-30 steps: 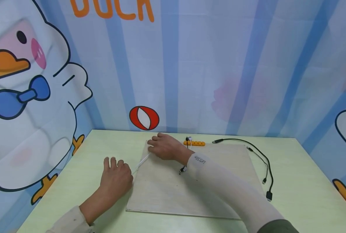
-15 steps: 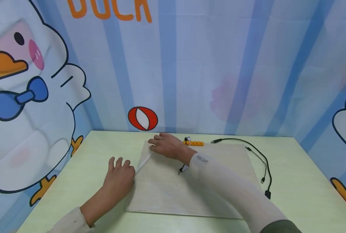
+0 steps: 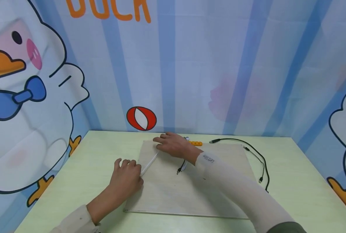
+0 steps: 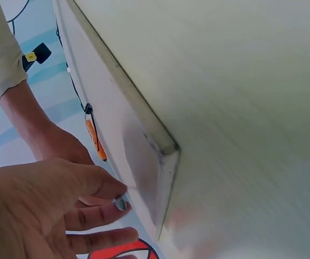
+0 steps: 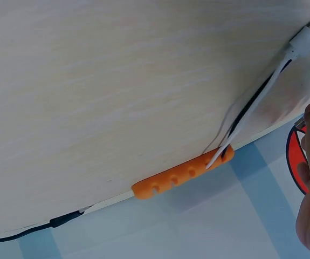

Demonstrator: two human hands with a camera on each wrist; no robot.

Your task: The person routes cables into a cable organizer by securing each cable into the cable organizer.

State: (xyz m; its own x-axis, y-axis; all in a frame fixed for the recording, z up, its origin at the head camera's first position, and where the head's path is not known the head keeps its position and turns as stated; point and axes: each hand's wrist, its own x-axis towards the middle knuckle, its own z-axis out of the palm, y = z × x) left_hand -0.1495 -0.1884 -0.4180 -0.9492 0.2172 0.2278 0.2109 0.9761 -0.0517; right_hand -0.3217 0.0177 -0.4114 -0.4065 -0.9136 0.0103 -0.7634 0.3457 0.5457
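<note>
A white cable [image 3: 149, 164] stretches fairly straight between my two hands, over the left part of a pale square board [image 3: 161, 194]. My left hand [image 3: 127, 177] pinches its near end; in the left wrist view a small metal plug [image 4: 121, 203] shows at the thumb and forefinger. My right hand [image 3: 173, 145] pinches the far end near the board's back edge, with a bit of metal at its fingertips in the right wrist view. Just right of that hand sits an orange cable holder [image 5: 181, 172], with a white cable [image 5: 252, 113] and a black cable [image 5: 246, 110] in its end slots.
Right of the board lie a long black cable [image 3: 248, 143] with thick plugs and a shorter thin black cable [image 3: 257, 158]. The plug ends [image 3: 179, 170] of the held-in-place cables rest mid-board. A printed curtain [image 3: 190, 64] stands behind the table [image 3: 292, 194].
Both hands have shifted a little to the right with the white cable between them. The right hand now partly covers the orange cable holder in the head view.
</note>
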